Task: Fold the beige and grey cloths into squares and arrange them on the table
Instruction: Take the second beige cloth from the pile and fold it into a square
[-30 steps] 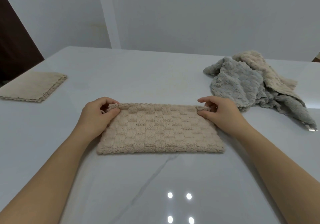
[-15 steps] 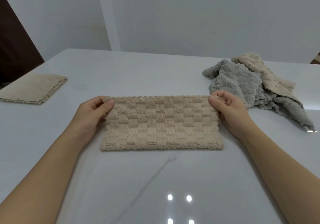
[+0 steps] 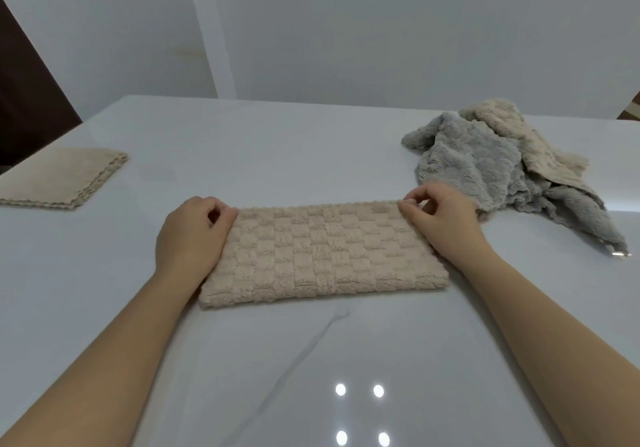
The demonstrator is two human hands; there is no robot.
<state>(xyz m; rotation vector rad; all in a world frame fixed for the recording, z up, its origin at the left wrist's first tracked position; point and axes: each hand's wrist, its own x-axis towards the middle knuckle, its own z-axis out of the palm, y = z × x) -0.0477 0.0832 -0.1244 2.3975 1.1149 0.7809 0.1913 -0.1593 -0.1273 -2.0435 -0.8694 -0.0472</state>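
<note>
White marble-look table (image 3: 242, 155) is bearing the beige checkered cloth (image 3: 322, 256), folded to a rectangle, flat between the fingers; left hand (image 3: 194, 235) and right hand (image 3: 443, 225) are each pinching a far corner. Edges are needing squaring before, likely, a crosswise fold. Crumpled grey cloth (image 3: 474, 166) and loose beige cloth (image 3: 498, 124) are crowding just beyond the right fingers; folded beige stack (image 3: 59, 176) is lying well left.

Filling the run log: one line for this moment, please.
beige cloth: folded rectangle, flat | left hand: grips far-left corner | right hand: pinches far-right corner
</note>
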